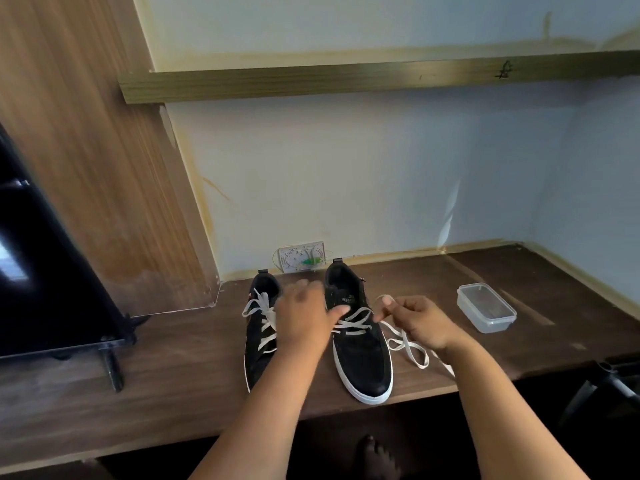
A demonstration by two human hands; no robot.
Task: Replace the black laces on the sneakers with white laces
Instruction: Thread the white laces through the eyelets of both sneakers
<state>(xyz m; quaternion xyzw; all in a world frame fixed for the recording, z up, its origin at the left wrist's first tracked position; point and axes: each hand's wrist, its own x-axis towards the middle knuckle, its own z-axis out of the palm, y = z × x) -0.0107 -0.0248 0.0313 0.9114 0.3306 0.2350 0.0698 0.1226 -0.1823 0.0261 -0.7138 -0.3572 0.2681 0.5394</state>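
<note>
The white lace (pixel 405 344) is pinched in the right hand (pixel 419 320) beside the right sneaker (pixel 360 355) on the desk (pixel 173 368), steadied by the flat left hand (pixel 304 317), and an eyelet could be skipped if slack is pulled unevenly.

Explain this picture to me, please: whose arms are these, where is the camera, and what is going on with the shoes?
There is no machine here. A person wears a camera on the head, looking down, so the arms belong to the wearer. Two black sneakers stand on a brown wooden desk. The left sneaker already carries a white lace. The right sneaker is partly laced, with the white lace trailing loose onto the desk. The left hand rests across the sneakers, fingers fairly straight. The right hand pinches the lace end. A clear plastic box sits at right, a dark screen at left.
</note>
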